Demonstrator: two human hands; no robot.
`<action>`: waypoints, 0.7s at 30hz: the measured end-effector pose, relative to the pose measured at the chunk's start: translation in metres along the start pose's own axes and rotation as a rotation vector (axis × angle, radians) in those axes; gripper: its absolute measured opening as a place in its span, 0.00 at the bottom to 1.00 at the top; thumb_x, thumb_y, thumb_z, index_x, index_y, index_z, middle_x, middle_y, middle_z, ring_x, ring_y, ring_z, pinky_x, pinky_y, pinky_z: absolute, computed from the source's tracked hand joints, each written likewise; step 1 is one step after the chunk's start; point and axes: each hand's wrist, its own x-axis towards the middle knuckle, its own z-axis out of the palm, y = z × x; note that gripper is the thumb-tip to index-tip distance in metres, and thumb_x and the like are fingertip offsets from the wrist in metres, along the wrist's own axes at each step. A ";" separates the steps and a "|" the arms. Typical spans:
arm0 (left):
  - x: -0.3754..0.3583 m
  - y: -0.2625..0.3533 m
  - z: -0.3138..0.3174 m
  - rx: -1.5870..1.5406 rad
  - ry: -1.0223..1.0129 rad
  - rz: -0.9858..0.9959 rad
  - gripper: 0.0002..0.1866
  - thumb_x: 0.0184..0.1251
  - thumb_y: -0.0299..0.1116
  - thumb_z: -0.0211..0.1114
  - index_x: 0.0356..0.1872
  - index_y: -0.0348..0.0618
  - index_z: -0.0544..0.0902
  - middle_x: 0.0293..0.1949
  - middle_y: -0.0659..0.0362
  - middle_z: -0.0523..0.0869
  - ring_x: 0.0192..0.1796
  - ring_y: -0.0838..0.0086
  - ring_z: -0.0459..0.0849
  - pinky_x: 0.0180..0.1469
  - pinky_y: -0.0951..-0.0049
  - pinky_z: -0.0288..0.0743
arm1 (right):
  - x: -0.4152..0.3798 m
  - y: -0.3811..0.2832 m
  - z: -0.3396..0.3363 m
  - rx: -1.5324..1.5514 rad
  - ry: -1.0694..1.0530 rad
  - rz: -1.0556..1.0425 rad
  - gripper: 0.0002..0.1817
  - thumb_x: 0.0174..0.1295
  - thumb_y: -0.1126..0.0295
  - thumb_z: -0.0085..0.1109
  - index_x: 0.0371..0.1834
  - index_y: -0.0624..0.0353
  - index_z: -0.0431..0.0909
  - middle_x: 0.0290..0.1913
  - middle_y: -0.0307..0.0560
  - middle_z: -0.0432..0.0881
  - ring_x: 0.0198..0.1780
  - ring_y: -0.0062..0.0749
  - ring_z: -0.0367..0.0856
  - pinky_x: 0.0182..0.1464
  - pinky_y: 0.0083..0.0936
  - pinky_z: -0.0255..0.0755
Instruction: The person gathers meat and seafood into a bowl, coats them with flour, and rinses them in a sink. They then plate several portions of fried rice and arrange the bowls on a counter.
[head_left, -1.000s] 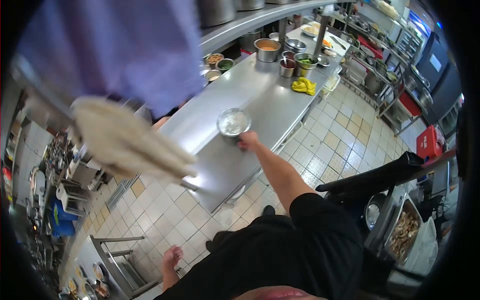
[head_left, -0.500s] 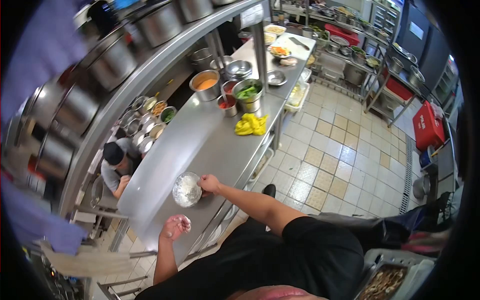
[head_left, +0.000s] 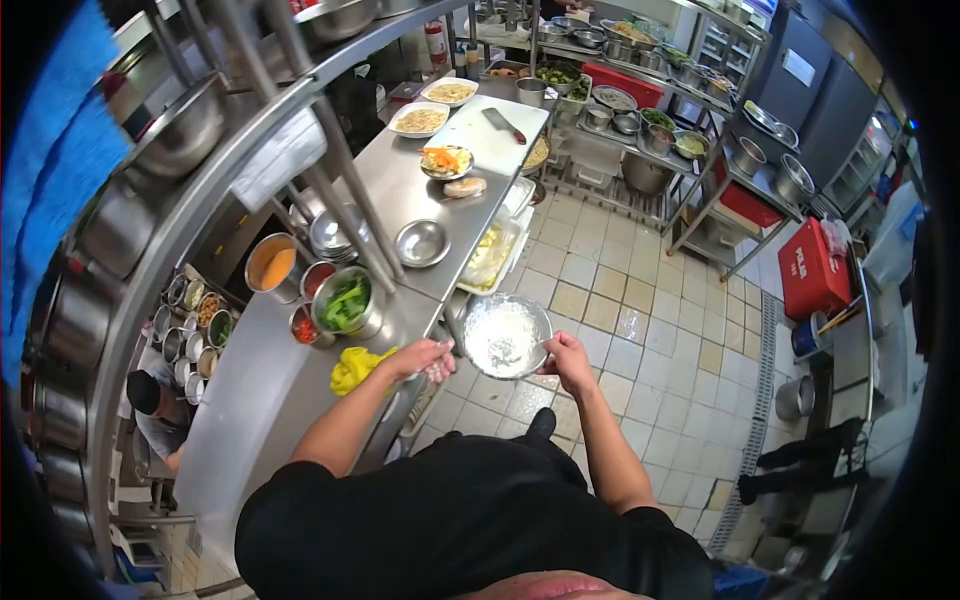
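Observation:
A round bowl (head_left: 506, 336) with white powder on its inside hangs over the tiled floor, just off the counter's edge. My right hand (head_left: 568, 360) grips its right rim. Left of the bowl, above the counter edge, my left hand (head_left: 426, 360) has its fingers curled together, with white powder on them; whether anything is inside them is too small to tell. A crumpled yellow cloth (head_left: 358, 370) lies on the steel counter (head_left: 262, 398) beside my left forearm. Behind the cloth stands a metal pot of green vegetables (head_left: 345, 302).
On the counter sit an empty metal bowl (head_left: 422, 243), a plate of shredded vegetables (head_left: 446, 161) and a cleaver (head_left: 503, 125) on a white board (head_left: 470, 148). Steel shelf posts rise at the left. A red cooler (head_left: 812, 268) stands right. Another person (head_left: 160, 412) is beyond the counter.
The view has swung right, along the counter. My right hand has carried the bowl from above the counter to over the floor. My left hand has moved up beside it, its fingers now more closed.

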 end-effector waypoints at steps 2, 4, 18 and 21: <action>0.055 0.027 0.015 0.045 0.026 0.012 0.28 0.74 0.54 0.54 0.35 0.34 0.84 0.29 0.55 0.86 0.26 0.74 0.84 0.29 0.77 0.78 | 0.034 -0.027 -0.031 0.003 -0.019 -0.027 0.06 0.63 0.72 0.55 0.29 0.53 0.70 0.22 0.36 0.74 0.19 0.23 0.75 0.24 0.28 0.82; 0.093 0.050 0.022 0.043 0.056 0.012 0.28 0.72 0.55 0.57 0.35 0.32 0.84 0.28 0.55 0.85 0.25 0.74 0.84 0.28 0.77 0.78 | 0.067 -0.063 -0.042 -0.040 -0.054 -0.023 0.06 0.63 0.72 0.56 0.29 0.56 0.71 0.22 0.36 0.73 0.19 0.21 0.74 0.25 0.27 0.82; 0.198 0.139 -0.093 -0.355 0.660 0.055 0.19 0.67 0.43 0.57 0.36 0.32 0.83 0.26 0.52 0.85 0.22 0.71 0.83 0.25 0.73 0.75 | 0.468 -0.227 0.027 -0.548 -0.401 0.024 0.24 0.72 0.53 0.48 0.60 0.60 0.67 0.54 0.49 0.80 0.36 0.36 0.85 0.37 0.28 0.79; 0.202 0.148 -0.115 -0.452 0.767 0.068 0.19 0.67 0.41 0.57 0.37 0.31 0.83 0.26 0.51 0.86 0.23 0.70 0.84 0.26 0.73 0.76 | 0.550 -0.239 0.085 -0.605 -0.404 0.021 0.21 0.68 0.62 0.48 0.59 0.65 0.68 0.47 0.53 0.82 0.31 0.34 0.84 0.33 0.28 0.80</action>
